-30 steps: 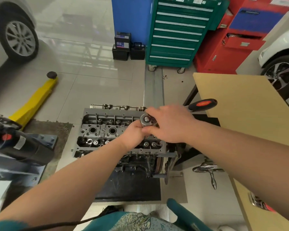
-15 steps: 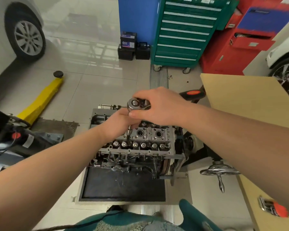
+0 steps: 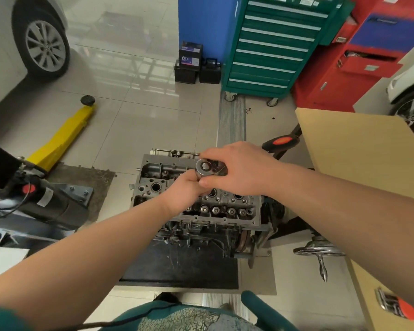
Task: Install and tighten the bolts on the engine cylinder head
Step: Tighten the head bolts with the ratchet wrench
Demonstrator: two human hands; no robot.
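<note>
Both hands met at the ratchet head (image 3: 204,166): the right hand (image 3: 239,172) lay curled over it and the near part of the handle, whose orange-and-black grip (image 3: 281,142) stuck out beyond its knuckles, probably to swing the wrench. Directly beneath, the left hand (image 3: 185,191) was wrapped round the shaft below the head, apparently steadying it upright. Under both sat the cylinder head (image 3: 215,204); the bolt itself was hidden.
</note>
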